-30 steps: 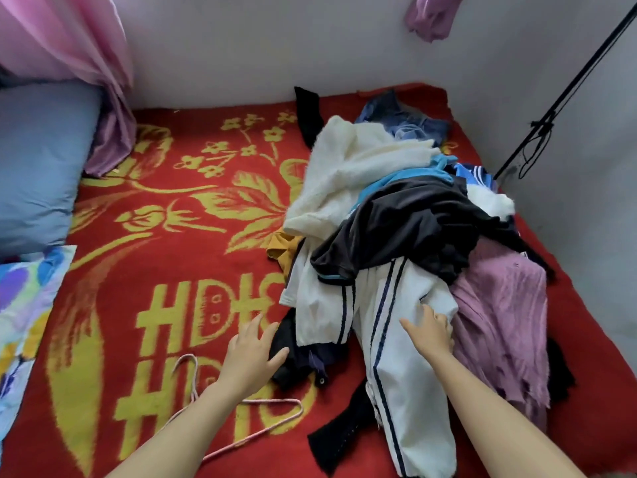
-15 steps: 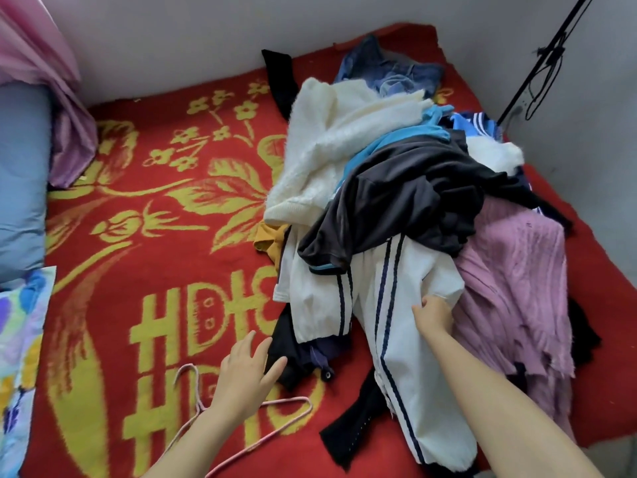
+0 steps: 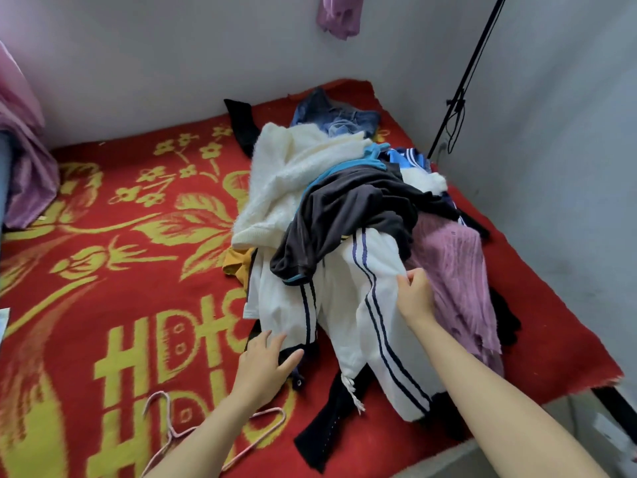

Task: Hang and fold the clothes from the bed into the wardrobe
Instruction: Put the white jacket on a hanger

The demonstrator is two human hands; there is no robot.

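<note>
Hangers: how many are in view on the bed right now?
1. A pink hanger lies on the blanket, near edge, partly under the left forearm. More may be hidden under the pile.

Blanket (image 3: 138, 270): I read red, patterned with yellow flowers, leaves and block letters.
Trousers (image 3: 348, 305): white, with paired navy stripes down each leg.
Sweater (image 3: 286, 174): cream-white.
Jersey (image 3: 351, 215): dark grey, teal-blue edging.
Knit (image 3: 451, 267): mauve-pink, ribbed.
Jeans (image 3: 344, 115): faded blue.
Hanger (image 3: 280, 410): pale pink on my feed.
Wall (image 3: 172, 63): plain pale grey.
</note>
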